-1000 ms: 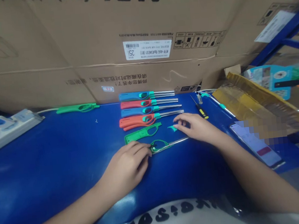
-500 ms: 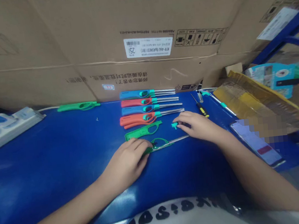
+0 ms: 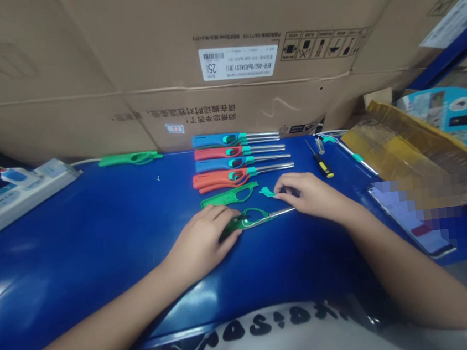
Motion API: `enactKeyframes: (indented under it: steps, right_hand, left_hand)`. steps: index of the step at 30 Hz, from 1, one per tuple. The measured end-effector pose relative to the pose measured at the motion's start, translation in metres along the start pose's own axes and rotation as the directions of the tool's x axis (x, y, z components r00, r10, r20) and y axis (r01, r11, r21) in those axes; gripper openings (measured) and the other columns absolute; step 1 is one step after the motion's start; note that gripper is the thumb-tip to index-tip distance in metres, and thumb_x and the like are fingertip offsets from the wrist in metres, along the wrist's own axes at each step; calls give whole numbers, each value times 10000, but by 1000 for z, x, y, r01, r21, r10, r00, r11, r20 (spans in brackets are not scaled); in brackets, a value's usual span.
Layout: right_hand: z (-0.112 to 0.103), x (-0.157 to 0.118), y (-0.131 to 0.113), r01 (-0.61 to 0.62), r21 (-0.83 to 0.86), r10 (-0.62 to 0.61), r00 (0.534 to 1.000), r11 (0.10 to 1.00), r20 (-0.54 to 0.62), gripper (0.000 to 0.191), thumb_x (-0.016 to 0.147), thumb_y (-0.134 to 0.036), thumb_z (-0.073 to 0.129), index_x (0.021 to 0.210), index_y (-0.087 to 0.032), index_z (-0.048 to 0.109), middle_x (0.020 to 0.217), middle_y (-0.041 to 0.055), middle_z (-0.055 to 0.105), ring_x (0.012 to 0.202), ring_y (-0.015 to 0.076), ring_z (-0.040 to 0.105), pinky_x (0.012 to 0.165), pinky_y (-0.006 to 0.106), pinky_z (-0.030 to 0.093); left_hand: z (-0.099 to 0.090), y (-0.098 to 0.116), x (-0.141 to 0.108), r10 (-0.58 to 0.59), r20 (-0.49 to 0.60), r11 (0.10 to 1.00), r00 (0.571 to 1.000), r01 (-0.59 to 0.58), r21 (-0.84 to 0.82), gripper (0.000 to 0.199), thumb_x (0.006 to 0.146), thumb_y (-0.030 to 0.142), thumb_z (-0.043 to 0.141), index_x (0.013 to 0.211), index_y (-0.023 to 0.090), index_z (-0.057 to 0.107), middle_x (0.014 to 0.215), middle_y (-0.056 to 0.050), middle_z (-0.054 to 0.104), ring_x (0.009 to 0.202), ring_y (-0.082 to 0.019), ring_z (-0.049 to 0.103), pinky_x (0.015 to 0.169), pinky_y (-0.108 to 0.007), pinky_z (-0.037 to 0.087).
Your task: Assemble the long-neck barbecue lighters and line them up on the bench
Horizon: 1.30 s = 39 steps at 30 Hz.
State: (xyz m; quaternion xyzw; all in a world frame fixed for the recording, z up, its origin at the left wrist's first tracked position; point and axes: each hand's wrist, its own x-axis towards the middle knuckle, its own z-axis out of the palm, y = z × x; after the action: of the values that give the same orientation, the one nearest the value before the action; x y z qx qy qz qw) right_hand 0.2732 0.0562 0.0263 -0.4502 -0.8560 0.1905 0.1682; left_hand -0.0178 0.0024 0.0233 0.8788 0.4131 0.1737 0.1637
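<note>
Within 1 second, the right hand (image 3: pixel 308 195) has turned the small teal plastic part (image 3: pixel 267 192) at its fingertips, and it now points left.

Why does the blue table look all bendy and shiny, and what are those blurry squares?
In the head view, the blue table curves at its edges, so the camera lens seems to bend the picture. In the same view, white glare shines on the table's left side, and blocky squares hide part of the phone on the right.
</note>
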Motion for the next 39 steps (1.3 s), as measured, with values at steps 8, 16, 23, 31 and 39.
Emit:
enactKeyframes:
  steps: [8, 16, 23, 31, 39]
  right_hand:
    - [6, -1, 0, -24, -73, 25, 1000, 997, 19, 92, 917, -270, 647, 998, -229, 661, 1035, 37, 646, 814, 158, 605, 724, 281, 467]
    - [9, 2, -13, 12, 106, -11, 1000, 994, -13, 54, 922, -205, 641, 888, -195, 682, 781, 3, 689, 653, 121, 610, 630, 241, 450]
    - [13, 1, -21, 189, 146, -193, 981, 971, 12, 107, 955, -191, 599, 894, -190, 687, 864, 26, 710, 777, 144, 652, 726, 265, 491]
    - [16, 1, -22, 277, 69, -281, 958, 958, 61, 143, 984, -217, 563, 942, -190, 697, 992, 63, 668, 926, 183, 630, 827, 323, 508]
    - [25, 1, -30, 360, -10, -359, 932, 933, 58, 177, 1015, -227, 500, 944, -192, 658, 958, 67, 647, 901, 189, 589, 810, 325, 486]
  left_hand:
    - [4, -4, 0, 30, -10, 1000, 1000, -30, 8, 230, 970, 269, 617, 1176, 172, 647, 1135, -92, 698, 1051, -269, 642, 933, -453, 548]
    - [4, -5, 1, 52, -9, 999, 999, -51, 15, 194, 961, 247, 632, 1133, 171, 677, 1108, -97, 701, 1035, -257, 652, 923, -435, 559]
    - [4, -7, 1, 36, -6, 999, 999, -36, -22, 191, 942, 237, 663, 1120, 171, 675, 1110, -89, 704, 1043, -260, 651, 933, -439, 556]
    - [6, -7, 1, 28, -7, 998, 1000, -29, -48, 192, 942, 236, 664, 1123, 172, 669, 1121, -88, 703, 1049, -261, 645, 946, -446, 551]
    - [6, -5, 2, 18, -2, 995, 1000, -18, -103, 172, 943, 197, 646, 1111, 162, 659, 1106, -100, 684, 1058, -260, 638, 957, -437, 547]
